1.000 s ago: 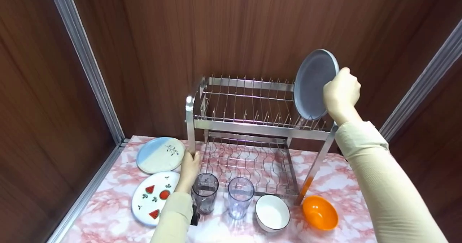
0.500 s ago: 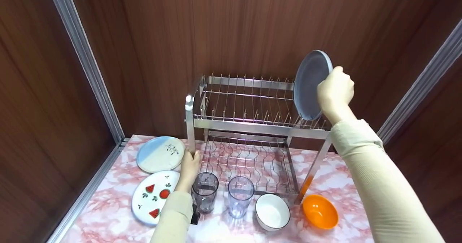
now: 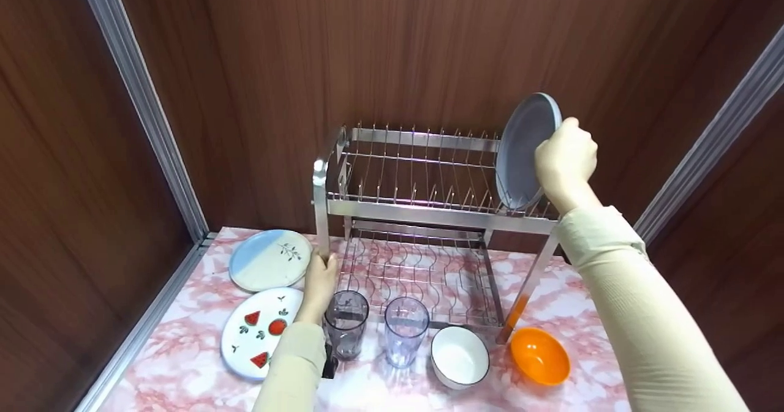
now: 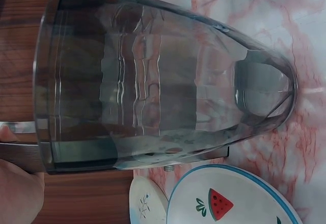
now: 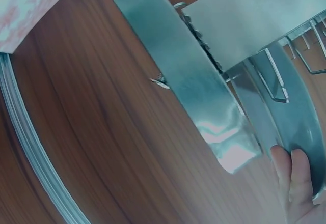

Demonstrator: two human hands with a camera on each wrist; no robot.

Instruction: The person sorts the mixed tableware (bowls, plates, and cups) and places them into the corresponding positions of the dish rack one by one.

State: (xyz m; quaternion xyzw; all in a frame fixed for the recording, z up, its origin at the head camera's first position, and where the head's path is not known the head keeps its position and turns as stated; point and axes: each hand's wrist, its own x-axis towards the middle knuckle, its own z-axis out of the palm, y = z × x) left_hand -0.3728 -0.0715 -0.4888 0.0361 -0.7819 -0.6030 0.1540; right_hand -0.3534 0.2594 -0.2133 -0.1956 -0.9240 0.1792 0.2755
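The head view looks down from above; close, tilted wrist views share its smoky tumbler (image 3: 346, 329) (left) and gray plate (image 3: 520, 155) (right).

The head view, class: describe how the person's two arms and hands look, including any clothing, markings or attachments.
The left hand and right hand are bare, without gloves. The left sleeve and right sleeve are long, pale cream, with wide cuffs and no visible print; the right looks finely ribbed. A small black object shows beside the left cuff, too hidden to identify.
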